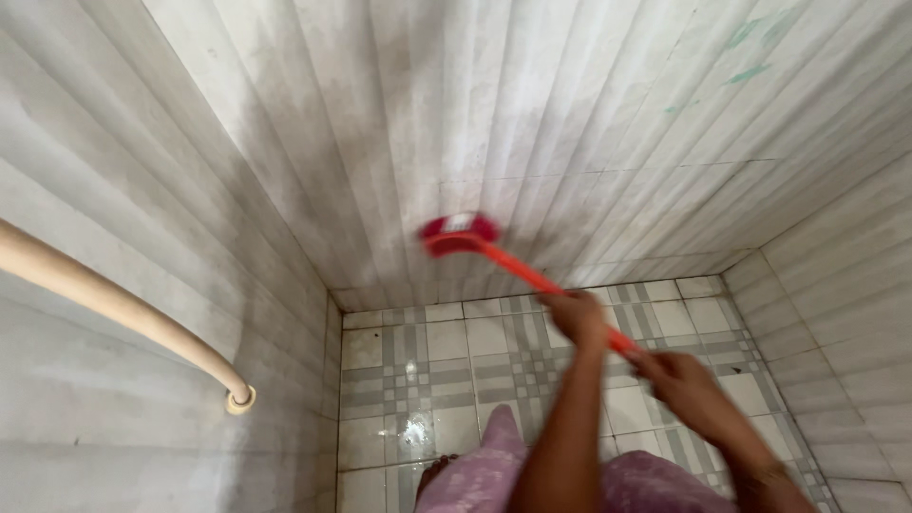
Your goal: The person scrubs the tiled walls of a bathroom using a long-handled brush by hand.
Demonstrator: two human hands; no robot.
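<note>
The long-handled brush (460,234) presses its red head against the ribbed, grey-stained wall tiles (532,123). I judge it light, with a stiff, possibly slick plastic handle, best held two-handed along the shaft. My left hand (577,315) and right hand (676,376) clench it. Wet patterned floor tiles (418,380) lie below; a beige pipe (123,309) curves at left.

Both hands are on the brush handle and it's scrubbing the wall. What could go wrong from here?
1. The floor tiles look wet and shiny near the bare foot, so a slip is possible while leaning into the stroke.
2. The left hand and right hand grip the thin orange handle close together; hard pushing might bend it or let the brush head skid off the wall.
</note>
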